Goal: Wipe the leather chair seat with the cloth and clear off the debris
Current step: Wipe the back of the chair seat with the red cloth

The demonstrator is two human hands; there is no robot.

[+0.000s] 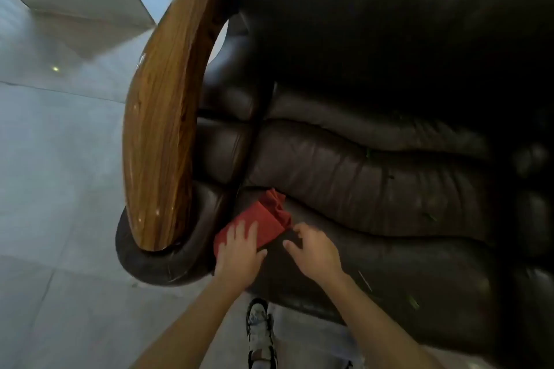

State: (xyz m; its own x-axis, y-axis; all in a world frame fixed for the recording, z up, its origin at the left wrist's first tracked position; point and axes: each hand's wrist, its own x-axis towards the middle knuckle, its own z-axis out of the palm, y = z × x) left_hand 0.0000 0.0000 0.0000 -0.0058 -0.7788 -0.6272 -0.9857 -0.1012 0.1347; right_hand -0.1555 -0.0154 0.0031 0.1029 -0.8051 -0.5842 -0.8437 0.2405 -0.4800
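Red cloth (257,225), one, half folded and half bunched, lies at the front left corner of the padded brown leather seat (374,189), beside the glossy wooden armrest (162,135). My left hand (238,255) presses it flat-fingered; my right hand (311,252) bends at its edge, pinching or not I cannot tell. Three green scraps (414,302) dot the open seat rightward

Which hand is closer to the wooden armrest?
Left. The left hand rests on the red cloth beside the wooden armrest; the right hand is farther right over the seat.

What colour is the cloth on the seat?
Plain red. The head view shows the cloth under the left hand on the seat.
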